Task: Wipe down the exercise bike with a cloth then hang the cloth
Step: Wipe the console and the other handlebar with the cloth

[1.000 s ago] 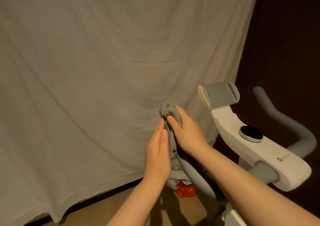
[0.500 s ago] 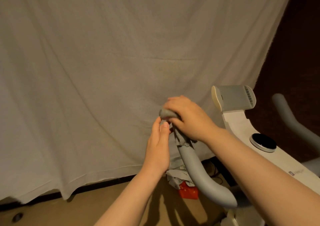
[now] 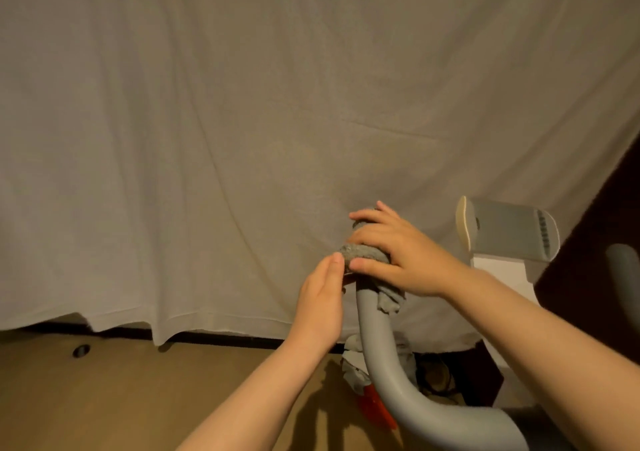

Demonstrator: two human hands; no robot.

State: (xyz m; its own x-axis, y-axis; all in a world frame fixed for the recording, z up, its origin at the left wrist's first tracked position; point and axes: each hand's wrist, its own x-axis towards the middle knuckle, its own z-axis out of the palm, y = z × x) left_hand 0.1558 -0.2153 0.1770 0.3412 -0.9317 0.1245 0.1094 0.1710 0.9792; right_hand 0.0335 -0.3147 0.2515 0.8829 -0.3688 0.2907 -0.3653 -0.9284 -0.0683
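So the grey cloth is bunched up around the top end of the exercise bike's left handlebar, the grey curved tube that comes up from the lower right. A loose tail of the cloth hangs down the right side of the tube just below the wrapped part.

The right hand is on top of it, fingers curled around and clamped on the cloth and the bar end, thumb pointing left across the front. The left hand is just beside it on the left, held flat and edge-on with its fingers together and straight, fingertips touching the edge of the cloth. It isn't gripping anything, more like pressing against the bundle.

Further right there's the bike's white console stem with a grey tablet-holder thing on top, and the other handlebar peeks in at the right edge.

Behind everything hangs a big wrinkly off-white sheet that reaches nearly to the floor, which looks tan. Down near the base of the bar there's some crumpled grey fabric and something red-orange on the floor, can't tell what it is. There's also a small dark hole in the floor toward the left.
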